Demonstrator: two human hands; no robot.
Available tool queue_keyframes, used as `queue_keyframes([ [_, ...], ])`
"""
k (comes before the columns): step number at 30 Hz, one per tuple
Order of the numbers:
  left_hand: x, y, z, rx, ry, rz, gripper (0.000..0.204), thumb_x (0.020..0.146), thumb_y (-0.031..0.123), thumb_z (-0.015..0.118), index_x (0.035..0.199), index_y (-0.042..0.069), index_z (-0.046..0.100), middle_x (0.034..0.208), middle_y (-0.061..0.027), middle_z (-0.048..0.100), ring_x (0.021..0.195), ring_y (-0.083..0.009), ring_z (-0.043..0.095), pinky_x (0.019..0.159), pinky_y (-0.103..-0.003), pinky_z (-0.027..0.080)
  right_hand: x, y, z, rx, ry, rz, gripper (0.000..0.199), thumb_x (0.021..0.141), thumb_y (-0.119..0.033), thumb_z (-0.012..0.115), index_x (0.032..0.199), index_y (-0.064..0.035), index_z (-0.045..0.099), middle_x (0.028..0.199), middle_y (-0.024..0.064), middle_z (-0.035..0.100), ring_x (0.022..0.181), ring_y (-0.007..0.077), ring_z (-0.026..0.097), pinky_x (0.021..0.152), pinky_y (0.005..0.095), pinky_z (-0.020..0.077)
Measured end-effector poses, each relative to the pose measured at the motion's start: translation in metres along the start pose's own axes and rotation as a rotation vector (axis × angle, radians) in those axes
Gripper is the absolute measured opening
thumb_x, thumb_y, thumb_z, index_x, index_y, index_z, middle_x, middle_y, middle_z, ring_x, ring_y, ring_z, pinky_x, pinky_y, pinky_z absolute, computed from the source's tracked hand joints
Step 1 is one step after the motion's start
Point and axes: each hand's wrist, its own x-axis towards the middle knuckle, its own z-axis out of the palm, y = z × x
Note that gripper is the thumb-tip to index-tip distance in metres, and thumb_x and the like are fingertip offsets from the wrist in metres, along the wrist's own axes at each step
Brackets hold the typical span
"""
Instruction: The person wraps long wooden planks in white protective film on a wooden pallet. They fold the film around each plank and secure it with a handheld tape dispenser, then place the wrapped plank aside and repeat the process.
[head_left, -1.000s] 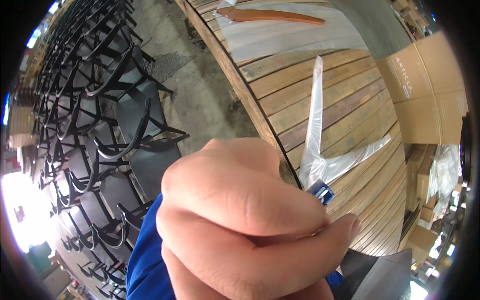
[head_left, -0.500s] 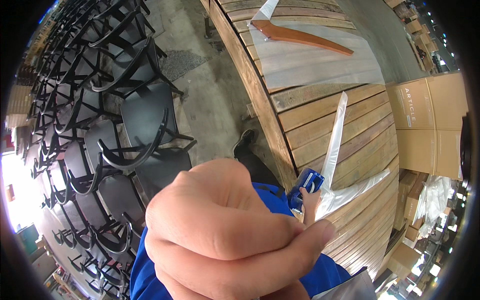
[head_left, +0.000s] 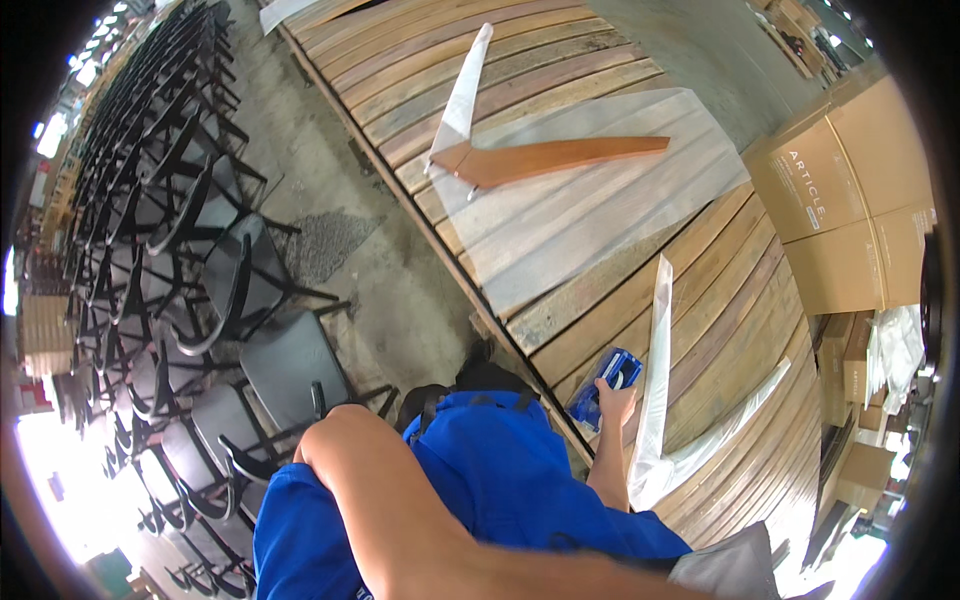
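Observation:
My right hand [head_left: 615,402] is closed around a blue tape dispenser [head_left: 588,405] at the near edge of the slatted wooden table [head_left: 590,290]. Just right of it lies a V-shaped piece wrapped in white foam sheet [head_left: 655,400]. Farther off, a brown angled wooden piece [head_left: 570,158] rests on a flat translucent foam sheet [head_left: 600,230]; its other arm is wrapped in white [head_left: 465,95]. Small metal fittings stick out near its bend. My left arm [head_left: 370,480] is bent across my blue shirt, its hand hidden beyond the lower edge.
Many black chairs [head_left: 285,355] stand in rows on the concrete floor to the left. Large cardboard boxes [head_left: 840,200] are stacked beyond the table at the right, with crumpled white plastic [head_left: 893,350] below them. The table's long edge runs beside me.
My closed left hand, large before the camera, has left the view, and its elbow and forearm now show. The view has shifted, revealing more table. My right hand still holds the tape dispenser.

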Motion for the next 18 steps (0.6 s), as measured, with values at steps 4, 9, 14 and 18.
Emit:
queue_keyframes([
  [4, 0.059, -0.044, -0.010, 0.135, 0.006, 0.422, 0.079, 0.105, 0.058, 0.034, 0.110, -0.014, 0.068, 0.079, -0.0255, 0.073, 0.059, -0.0238, 0.071, 0.056, -0.020, 0.055, 0.034, -0.035, 0.007, -0.005, -0.008, 0.020, 0.093, 0.062, -0.050, 0.080, 0.123, 0.0142, 0.052, 0.108, 0.0327, 0.068, 0.104, 0.0446, 0.067, 0.092, 0.0469, 0.0530],
  [9, 0.156, -0.027, -0.064, 0.118, -0.513, 0.171, 0.069, 0.108, 0.050, 0.031, 0.122, -0.009, 0.063, 0.083, -0.0257, 0.072, 0.068, -0.0285, 0.071, 0.063, -0.029, 0.058, 0.051, -0.048, 0.008, 0.015, -0.051, 0.091, 0.097, 0.063, -0.050, 0.081, 0.127, 0.0153, 0.048, 0.108, 0.0326, 0.068, 0.104, 0.0444, 0.068, 0.091, 0.0467, 0.0537],
  [14, 0.241, -0.039, -0.164, 0.379, -0.809, 0.260, 0.032, 0.096, 0.030, 0.055, 0.081, 0.004, 0.062, 0.070, -0.0116, 0.069, 0.066, -0.0219, 0.071, 0.059, -0.029, 0.056, 0.047, -0.068, 0.005, 0.100, -0.123, 0.254, 0.091, 0.067, -0.044, 0.083, 0.134, 0.0057, 0.047, 0.123, 0.0313, 0.063, 0.120, 0.0438, 0.060, 0.101, 0.0482, 0.0475],
  [18, 0.317, -0.040, -0.277, 0.987, -0.359, 0.006, 0.052, 0.101, 0.034, 0.058, 0.057, 0.006, 0.053, 0.052, -0.0024, 0.052, 0.043, -0.0133, 0.050, 0.042, -0.027, 0.041, 0.039, -0.129, 0.016, 0.028, 0.383, 0.200, 0.081, 0.074, -0.038, 0.080, 0.137, 0.0011, 0.049, 0.139, 0.0263, 0.053, 0.136, 0.0390, 0.043, 0.111, 0.0508, 0.0350],
])
